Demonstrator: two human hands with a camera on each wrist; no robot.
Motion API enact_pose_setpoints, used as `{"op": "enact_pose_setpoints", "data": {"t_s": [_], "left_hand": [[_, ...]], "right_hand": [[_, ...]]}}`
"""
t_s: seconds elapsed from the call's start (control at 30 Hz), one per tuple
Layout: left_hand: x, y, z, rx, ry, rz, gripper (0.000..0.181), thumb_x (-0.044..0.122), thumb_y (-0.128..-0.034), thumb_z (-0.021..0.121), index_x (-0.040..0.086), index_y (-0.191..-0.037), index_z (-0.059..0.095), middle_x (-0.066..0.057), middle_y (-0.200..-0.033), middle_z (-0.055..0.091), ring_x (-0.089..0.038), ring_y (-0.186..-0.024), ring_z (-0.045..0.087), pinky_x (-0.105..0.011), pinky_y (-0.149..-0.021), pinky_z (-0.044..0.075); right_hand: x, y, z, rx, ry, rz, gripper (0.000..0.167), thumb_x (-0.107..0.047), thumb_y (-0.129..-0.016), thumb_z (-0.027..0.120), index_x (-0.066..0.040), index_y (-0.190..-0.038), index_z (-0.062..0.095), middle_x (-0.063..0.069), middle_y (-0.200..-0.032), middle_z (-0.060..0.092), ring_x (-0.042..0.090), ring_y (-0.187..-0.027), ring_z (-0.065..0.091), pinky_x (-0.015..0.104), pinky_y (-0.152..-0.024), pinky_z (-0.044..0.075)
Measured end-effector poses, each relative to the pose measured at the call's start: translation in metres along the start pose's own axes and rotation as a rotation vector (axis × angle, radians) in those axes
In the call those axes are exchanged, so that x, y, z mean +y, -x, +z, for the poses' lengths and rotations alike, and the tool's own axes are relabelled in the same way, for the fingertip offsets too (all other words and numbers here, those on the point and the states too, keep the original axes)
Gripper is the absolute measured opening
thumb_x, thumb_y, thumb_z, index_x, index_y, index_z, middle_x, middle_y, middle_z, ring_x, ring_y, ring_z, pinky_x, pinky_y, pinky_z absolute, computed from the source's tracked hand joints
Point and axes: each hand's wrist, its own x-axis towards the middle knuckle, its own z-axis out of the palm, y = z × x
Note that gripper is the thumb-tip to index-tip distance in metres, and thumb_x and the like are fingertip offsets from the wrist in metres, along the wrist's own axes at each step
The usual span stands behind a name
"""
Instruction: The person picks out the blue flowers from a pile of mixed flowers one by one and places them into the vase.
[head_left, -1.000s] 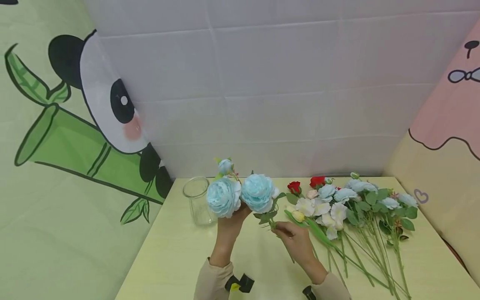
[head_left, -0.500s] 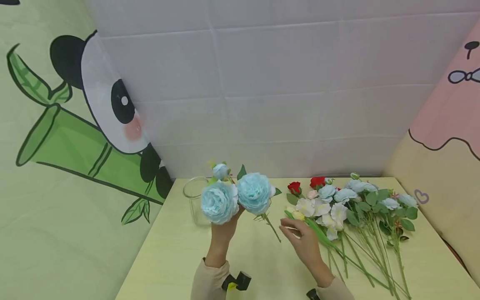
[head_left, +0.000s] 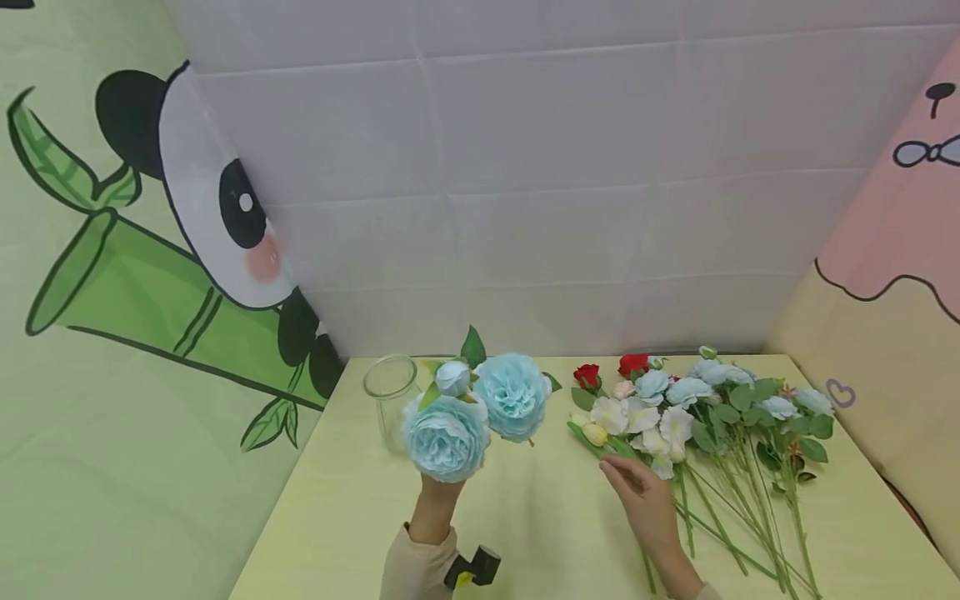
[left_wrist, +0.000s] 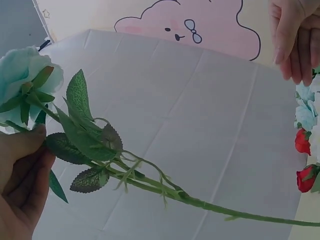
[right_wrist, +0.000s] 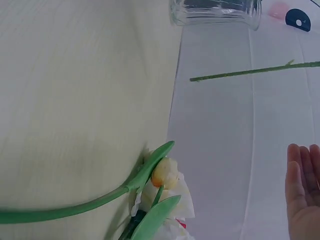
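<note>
Light-blue peonies [head_left: 446, 442] with bud [head_left: 452, 377]: raised above counter [head_left: 300, 517], stems [left_wrist: 240, 214] pinched by fingers of left hand [left_wrist: 24, 187]; glass jar [head_left: 386, 415] at ten o'clock from nearer bloom. Right hand [head_left: 648, 504]: empty, fingers near-straight; pale-yellow tulip [head_left: 595, 434] at eleven o'clock. Risk — stems could swivel, pinched close under a bloom. Left-wrist view shows that pinch; head view hides it.

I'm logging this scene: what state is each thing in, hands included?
Left hand: gripping blue flowers
Right hand: holding nothing
Held blooms: raised, open
Glass jar: upright, lidless
Yellow tulip: lying, closed
Red roses: lying
White flowers: lying, petals spread
Loose blue flowers: lying
</note>
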Motion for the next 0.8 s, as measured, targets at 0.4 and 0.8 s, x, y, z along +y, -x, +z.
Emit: {"op": "enact_pose_setpoints", "data": {"t_s": [0.4, 0.8], "left_hand": [[0.026, -0.058, 0.078, 0.296, -0.995, 0.153, 0.013, -0.009, -0.0852, 0.049, -0.011, -0.09, 0.061, -0.012, -0.086, 0.066, -0.004, -0.087, 0.061, -0.018, -0.077, 0.051], [0.023, -0.065, 0.081, 0.138, -1.654, 0.27, 0.029, 0.02, -0.0941, 0.052, -0.002, -0.081, 0.067, -0.012, -0.077, 0.068, -0.022, -0.07, 0.065, -0.023, -0.069, 0.053]], "right_hand": [[0.095, -0.015, -0.026, 0.115, -0.017, 0.112, 0.034, -0.038, -0.085, 0.064, -0.014, -0.108, 0.067, -0.016, -0.092, 0.07, -0.003, -0.084, 0.064, 0.008, -0.071, 0.048], [0.137, -0.014, -0.025, 0.171, -0.04, 0.147, 0.034, -0.041, -0.081, 0.066, -0.019, -0.107, 0.068, -0.01, -0.095, 0.07, 0.0, -0.086, 0.065, 0.01, -0.072, 0.05]]}}
